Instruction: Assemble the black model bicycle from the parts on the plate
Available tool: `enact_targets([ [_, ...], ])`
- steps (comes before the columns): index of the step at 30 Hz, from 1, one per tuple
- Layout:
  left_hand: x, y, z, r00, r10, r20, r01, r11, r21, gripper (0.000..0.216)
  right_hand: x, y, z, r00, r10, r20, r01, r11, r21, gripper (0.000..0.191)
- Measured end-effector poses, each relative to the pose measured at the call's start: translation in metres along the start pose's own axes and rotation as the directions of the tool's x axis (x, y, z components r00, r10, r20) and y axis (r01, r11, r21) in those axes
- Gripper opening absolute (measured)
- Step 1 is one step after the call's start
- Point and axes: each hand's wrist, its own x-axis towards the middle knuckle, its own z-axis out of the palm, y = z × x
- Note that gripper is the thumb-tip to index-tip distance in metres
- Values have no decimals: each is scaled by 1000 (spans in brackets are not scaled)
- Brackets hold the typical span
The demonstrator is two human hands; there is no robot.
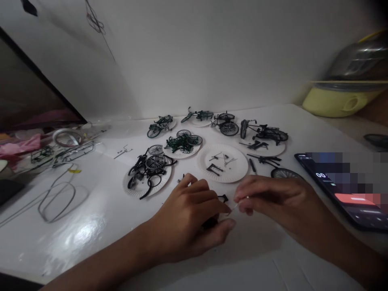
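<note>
My left hand [197, 214] is curled over the table, fingers closed around a dark model bicycle part [223, 198] that they mostly hide. Beyond the knuckles, only its black end shows. My right hand [266, 194] pinches a thin, pale, stick-like piece [235, 207] between thumb and fingers. This piece slants down toward my left fingertips; whether it touches the dark part is not visible. Just behind my hands, a white paper plate [201, 163] carries small grey metal pieces and a black frame-like part [214, 169].
Several paper plates with miniature bicycles stand behind, including a green one [182, 142] and a black one [263, 132]. Left lie a plate of wheels and black parts [154, 162], a looped wire [57, 202] and bagged parts [72, 153]. A phone [348, 194] lies right, near a yellow-green pot [336, 99].
</note>
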Motion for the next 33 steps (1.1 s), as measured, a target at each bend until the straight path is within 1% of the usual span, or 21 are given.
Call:
enact_targets([
  [1, 0, -1, -2, 1000, -10, 11, 10, 1000, -29, 18, 2, 2, -2, 998, 29, -49, -29, 1000, 9, 5],
  [3, 0, -7, -6, 999, -41, 22, 42, 998, -43, 22, 6, 6, -9, 980, 79, -181, -77, 997, 21, 14],
  [4, 1, -12, -8, 998, -59, 23, 60, 998, -24, 23, 8, 9, -13, 963, 101, -251, -95, 995, 36, 19],
  [6, 2, -22, -10, 996, -93, 14, 92, 994, 51, 26, 12, 15, -21, 928, 119, -352, -100, 992, 74, 20],
  [8, 2, -32, -11, 994, -110, -5, 110, 987, 117, 28, 15, 20, -29, 909, 136, -394, -80, 985, 155, 18],
  [12, 2, -46, -12, 992, -127, 6, 125, 980, 155, 33, 21, 26, -34, 895, 199, -399, -76, 950, 303, 19],
  [15, 4, -53, -15, 992, -126, 18, 122, 979, 162, 34, 22, 27, -33, 902, 209, -378, -69, 933, 352, 25],
  [17, 12, -58, -17, 994, -107, 14, 102, 973, 208, 30, 21, 26, -32, 912, 206, -353, -65, 926, 372, 27],
  [19, 26, -63, -18, 998, -48, 49, 31, 954, 297, 23, 20, 26, -31, 922, 198, -334, -60, 922, 383, 27],
  [20, 35, -66, -17, 996, -3, 86, -28, 933, 360, 22, 20, 26, -31, 924, 193, -329, -56, 921, 385, 26],
  [22, 58, -73, -12, 990, 40, 134, -91, 911, 403, 19, 20, 26, -30, 925, 189, -329, -50, 921, 387, 26],
  [25, 94, -85, 3, 972, 100, 213, -191, 864, 465, 17, 22, 30, -31, 923, 185, -338, -41, 919, 391, 27],
  [27, 113, -92, 14, 956, 136, 261, -254, 830, 497, 19, 23, 32, -33, 922, 177, -344, -32, 921, 389, 26],
  [30, 128, -99, 27, 938, 164, 305, -312, 782, 539, 23, 25, 36, -36, 925, 169, -339, -31, 925, 378, 25],
  [33, 132, -102, 33, 937, 159, 310, -318, 756, 573, 23, 26, 38, -38, 931, 169, -325, -41, 929, 368, 25],
])
